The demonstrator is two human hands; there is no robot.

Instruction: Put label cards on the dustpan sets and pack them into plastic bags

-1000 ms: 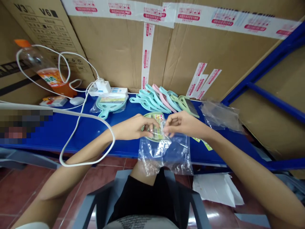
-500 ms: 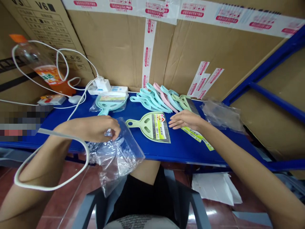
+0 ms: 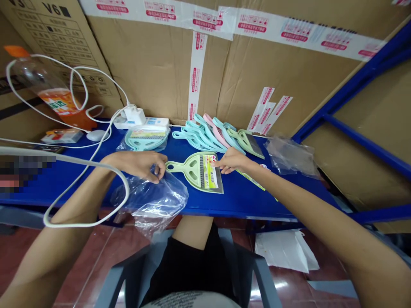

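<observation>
A light green dustpan (image 3: 192, 172) lies flat on the blue table, its handle pointing left. A small brush with dark bristles and a yellow-green label card (image 3: 210, 172) rests in it. My left hand (image 3: 141, 164) pinches the upper edge of a clear plastic bag (image 3: 157, 201), close to the dustpan's handle. The bag droops over the table's front edge. My right hand (image 3: 231, 161) has its fingers stretched out, holding nothing, with the fingertips at the card's right edge. Behind it, more yellow-green cards (image 3: 253, 179) are partly hidden by my wrist.
Several turquoise, pink and green dustpans (image 3: 205, 132) are piled at the back. A bagged turquoise one (image 3: 144, 139) lies by the power strip (image 3: 157, 124). Clear bags (image 3: 290, 156) lie at right. A white cable (image 3: 86, 162) loops over my left forearm; an orange drink bottle (image 3: 61, 102) stands behind.
My right hand has moved left onto the dustpan's label card. My left hand has shifted right with the bag toward the dustpan's handle, and the bag has spread wider.
</observation>
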